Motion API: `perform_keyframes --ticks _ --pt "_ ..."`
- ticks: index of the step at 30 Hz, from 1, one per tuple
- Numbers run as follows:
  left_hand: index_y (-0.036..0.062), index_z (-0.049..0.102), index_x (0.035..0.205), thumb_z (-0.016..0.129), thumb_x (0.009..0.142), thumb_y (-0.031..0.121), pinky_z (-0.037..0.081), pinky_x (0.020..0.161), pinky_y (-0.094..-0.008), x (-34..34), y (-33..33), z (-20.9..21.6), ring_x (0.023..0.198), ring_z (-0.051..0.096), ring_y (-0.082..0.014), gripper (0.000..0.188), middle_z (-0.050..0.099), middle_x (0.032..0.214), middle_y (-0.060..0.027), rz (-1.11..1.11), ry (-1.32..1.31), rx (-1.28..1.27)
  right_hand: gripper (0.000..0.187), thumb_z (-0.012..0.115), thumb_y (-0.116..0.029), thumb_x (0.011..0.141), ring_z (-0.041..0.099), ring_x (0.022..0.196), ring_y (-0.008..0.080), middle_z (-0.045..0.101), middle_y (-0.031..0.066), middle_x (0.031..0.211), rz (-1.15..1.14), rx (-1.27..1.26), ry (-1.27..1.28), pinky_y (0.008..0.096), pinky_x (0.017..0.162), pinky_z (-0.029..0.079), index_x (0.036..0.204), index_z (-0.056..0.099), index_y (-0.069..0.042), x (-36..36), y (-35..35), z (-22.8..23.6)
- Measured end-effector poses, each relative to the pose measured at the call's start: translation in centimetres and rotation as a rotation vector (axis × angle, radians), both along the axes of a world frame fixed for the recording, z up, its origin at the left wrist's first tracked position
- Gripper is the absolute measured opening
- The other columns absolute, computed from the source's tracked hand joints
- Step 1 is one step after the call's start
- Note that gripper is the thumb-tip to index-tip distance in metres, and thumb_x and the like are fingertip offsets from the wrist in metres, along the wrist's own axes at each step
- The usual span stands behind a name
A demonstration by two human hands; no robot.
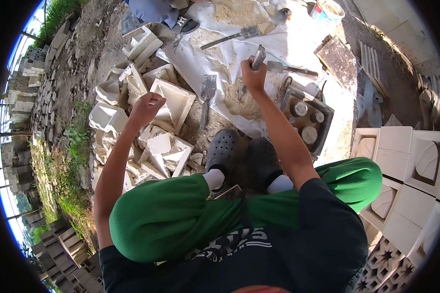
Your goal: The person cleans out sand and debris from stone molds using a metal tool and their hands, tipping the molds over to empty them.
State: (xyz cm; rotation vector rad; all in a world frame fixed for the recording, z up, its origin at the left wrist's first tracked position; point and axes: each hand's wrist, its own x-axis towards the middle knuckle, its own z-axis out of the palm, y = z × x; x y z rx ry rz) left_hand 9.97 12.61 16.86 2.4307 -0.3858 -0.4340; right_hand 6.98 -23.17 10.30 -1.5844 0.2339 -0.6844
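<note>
— Over the sand heap, what has the right hand got?

— It is closed round the handle of a trowel, blade end pointing down toward the pile of sand on the white sheet. The left hand is loosely curled and holds nothing that I can see — it hovers just above a square white mould among the broken pieces.

— So how far along would you say the work is?

— Partway, I judge. The mould under the left hand looks hollow and unfilled, and the sand is mostly still heaped. Two more trowels lie unused — one beside the pile, one further up the sheet.

— Anything finished?

— To the right, well apart from the hands, stand rows of pale cast blocks, whole and stacked. On the left lies a heap of white fragments, cracked or discarded by the look of them.

— And nearer in?

— Dark clogs by the sheet's edge, and a tray of small round tins.
</note>
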Motion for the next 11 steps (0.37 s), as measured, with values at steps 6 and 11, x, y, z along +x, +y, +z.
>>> perform_keyframes --ticks 6,11 --pt "-0.0007 0.060 0.105 0.064 0.088 0.029 0.051 0.080 -0.0323 -2.8 2.7 5.0 0.089 0.065 -0.0205 0.034 0.067 0.097 -0.0107 0.034 -0.102 0.045 0.029 0.057 -0.004 0.079 0.035 0.047 0.0036 0.039 -0.0052 0.051 0.078 0.096 0.047 0.0249 0.044 0.026 0.055 0.041 -0.006 -1.4 0.6 9.2" --pt "0.0042 0.062 0.108 0.066 0.088 0.027 0.048 0.090 -0.0331 -3.9 4.8 1.4 0.098 0.064 -0.0213 0.030 0.067 0.102 -0.0104 0.090 0.092 0.038 0.028 0.057 -0.005 0.080 0.037 0.044 0.0041 0.043 -0.0036 0.051 0.043 0.193 -0.077 0.0236 0.044 0.027 0.055 0.044 -0.006 -3.1 -0.2 10.4"
